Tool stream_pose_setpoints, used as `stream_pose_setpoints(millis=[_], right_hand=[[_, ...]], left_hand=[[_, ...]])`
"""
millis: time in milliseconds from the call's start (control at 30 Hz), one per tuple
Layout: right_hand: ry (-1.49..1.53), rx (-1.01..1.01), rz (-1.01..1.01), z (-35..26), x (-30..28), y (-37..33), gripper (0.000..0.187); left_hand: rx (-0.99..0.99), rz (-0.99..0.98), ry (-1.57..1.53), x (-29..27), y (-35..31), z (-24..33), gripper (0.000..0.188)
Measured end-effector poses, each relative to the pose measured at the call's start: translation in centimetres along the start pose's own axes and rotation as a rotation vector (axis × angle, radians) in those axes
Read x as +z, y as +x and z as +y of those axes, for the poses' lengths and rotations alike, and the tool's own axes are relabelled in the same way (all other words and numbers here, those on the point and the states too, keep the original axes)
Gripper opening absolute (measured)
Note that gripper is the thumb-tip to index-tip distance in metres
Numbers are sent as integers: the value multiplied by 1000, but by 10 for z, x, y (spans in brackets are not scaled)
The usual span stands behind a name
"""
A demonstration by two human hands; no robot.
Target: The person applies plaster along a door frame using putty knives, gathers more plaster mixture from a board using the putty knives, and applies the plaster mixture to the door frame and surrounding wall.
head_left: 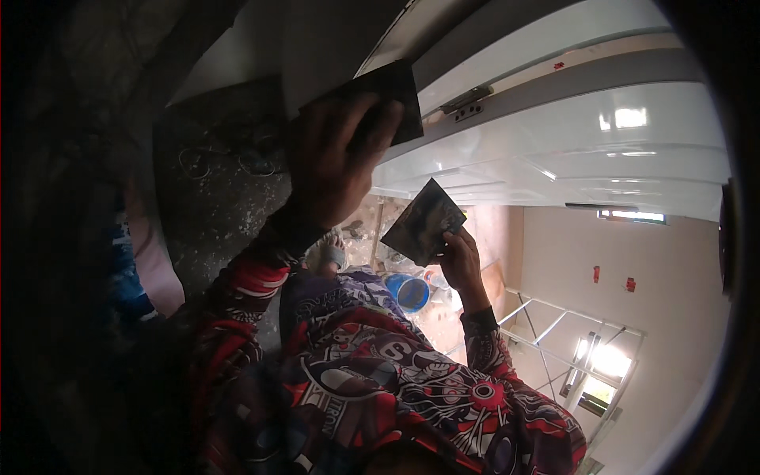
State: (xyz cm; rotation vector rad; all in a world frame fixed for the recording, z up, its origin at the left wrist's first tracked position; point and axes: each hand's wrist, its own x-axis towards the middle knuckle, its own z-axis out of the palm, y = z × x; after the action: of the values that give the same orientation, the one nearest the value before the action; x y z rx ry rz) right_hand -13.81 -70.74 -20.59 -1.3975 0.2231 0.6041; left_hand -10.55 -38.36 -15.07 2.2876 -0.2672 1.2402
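My left hand is raised at the upper middle, fingers bent over a dark, flat rectangular plate. The plate's far corner comes close to the edge of the white door; whether it touches cannot be told. Lower and to the right, my right hand grips a second dark, thin square plate by one corner, thumb on its upper face. Pale smears show on that face. Shadow hides part of my left fingers and the rear of the plate they hold.
A glossy white panelled door fills the upper right, with metal door hardware near its edge. Below stands a blue bucket on the stained floor. Metal scaffolding stands at the right, before a pale wall and a bright window.
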Motion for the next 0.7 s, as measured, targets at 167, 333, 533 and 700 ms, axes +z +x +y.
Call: stream_pose_setpoints(millis=[167,333,533,700], right_hand=[[38,20,12,2,-3,1,38],[69,9,12,5,-27,1,39],[98,38,-35,10,-34,11,39],[99,48,-63,-2,-37,11,38]], left_hand=[[-58,26,32,24,-4,10,58],[-56,17,75,42,-16,5,53],[-30,-49,-5,35,-33,-13,50],[-40,-67,-14,39,-43,-13,47]])
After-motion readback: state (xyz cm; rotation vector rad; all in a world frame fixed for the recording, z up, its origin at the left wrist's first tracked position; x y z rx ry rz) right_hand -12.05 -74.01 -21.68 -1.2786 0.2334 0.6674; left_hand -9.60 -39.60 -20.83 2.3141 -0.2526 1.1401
